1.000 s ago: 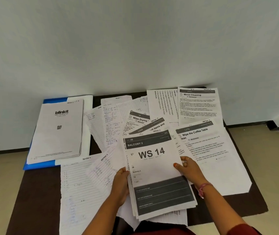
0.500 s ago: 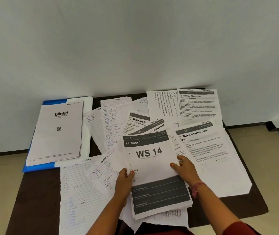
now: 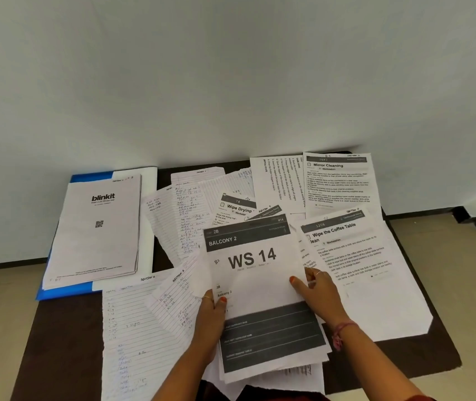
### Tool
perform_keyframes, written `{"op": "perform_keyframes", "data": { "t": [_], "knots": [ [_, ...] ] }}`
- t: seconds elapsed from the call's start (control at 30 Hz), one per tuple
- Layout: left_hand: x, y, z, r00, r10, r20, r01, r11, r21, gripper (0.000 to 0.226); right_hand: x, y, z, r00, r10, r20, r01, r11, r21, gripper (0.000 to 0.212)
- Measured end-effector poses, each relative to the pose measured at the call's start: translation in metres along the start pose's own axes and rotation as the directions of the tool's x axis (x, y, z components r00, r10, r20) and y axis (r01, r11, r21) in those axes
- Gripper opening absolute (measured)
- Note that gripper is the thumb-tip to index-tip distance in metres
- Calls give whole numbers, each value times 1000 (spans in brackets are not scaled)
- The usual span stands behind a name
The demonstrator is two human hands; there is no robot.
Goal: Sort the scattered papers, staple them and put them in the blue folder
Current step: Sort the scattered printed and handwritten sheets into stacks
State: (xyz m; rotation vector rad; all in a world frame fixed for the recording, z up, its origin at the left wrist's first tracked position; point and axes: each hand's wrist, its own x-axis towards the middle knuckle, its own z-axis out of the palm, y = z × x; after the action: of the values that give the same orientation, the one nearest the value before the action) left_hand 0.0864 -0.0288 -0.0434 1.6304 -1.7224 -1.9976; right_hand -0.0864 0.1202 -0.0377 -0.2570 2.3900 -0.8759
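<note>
1. since a second ago the ws 14 stack [image 3: 255,273] has slid a little away from the person and its top sheet now bows up in the middle; the left hand [image 3: 212,322] has crept further along the stack's left edge and the right hand [image 3: 319,296] sits a touch further in on the right edge.
2. the left hand pinches the stack, thumb on top of the page beside the small "balcony 2" line, the other fingers hidden under the paper; its forearm comes up from the near edge of the worktop [image 3: 60,328].
3. the right hand holds the stack's right edge, index finger laid out straight on the white part of the top page, the remaining fingers curled over the edge; a pink thread band circles that wrist.
4. the blue folder [image 3: 66,292] lies flat well left of the ws 14 stack, at the worktop's left side, and carries the blinkit bundle [image 3: 98,227].
5. lined handwritten sheets [image 3: 179,221] lie between the folder and the stack, and more of them spread left of the stack toward the near edge.
6. just right of the stack, partly under the right hand, lies the "wipe the coffee table" sheet [image 3: 375,270]; beyond that, against the wall, the "mirror cleaning" sheet [image 3: 338,180].
7. the "wipe drying" sheet [image 3: 235,211] peeks out just beyond the stack's far edge.
</note>
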Motion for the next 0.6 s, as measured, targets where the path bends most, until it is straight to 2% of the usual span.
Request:
{"op": "perform_keyframes", "data": {
  "t": [0.1,0.17,0.23,0.33,0.43,0.53,0.6],
  "knots": [
    [0,-2,-1,999,-42,27,44,996,-82,36,-3,-1,-9,993,46,109,-67,978,196,55],
    [-3,0,4,998,-34,49,39,994,-105,28,-3,2,-14,978,48,203,-109,948,301,42],
    [-6,2,10,997,-7,75,14,996,-91,21,-1,7,-17,979,12,205,-71,957,282,33],
    [-10,3,20,994,-4,113,9,999,-37,13,5,10,-25,986,19,164,-58,970,238,30],
    [-11,1,29,988,12,153,-18,999,32,18,12,12,-39,982,39,182,-85,964,253,28],
    [-11,2,36,994,81,78,-90,989,117,8,21,15,-51,972,72,225,-132,956,263,26],
    [-9,5,38,992,125,2,-125,988,88,10,29,18,-58,967,100,234,-165,947,276,25]
  ]
}}
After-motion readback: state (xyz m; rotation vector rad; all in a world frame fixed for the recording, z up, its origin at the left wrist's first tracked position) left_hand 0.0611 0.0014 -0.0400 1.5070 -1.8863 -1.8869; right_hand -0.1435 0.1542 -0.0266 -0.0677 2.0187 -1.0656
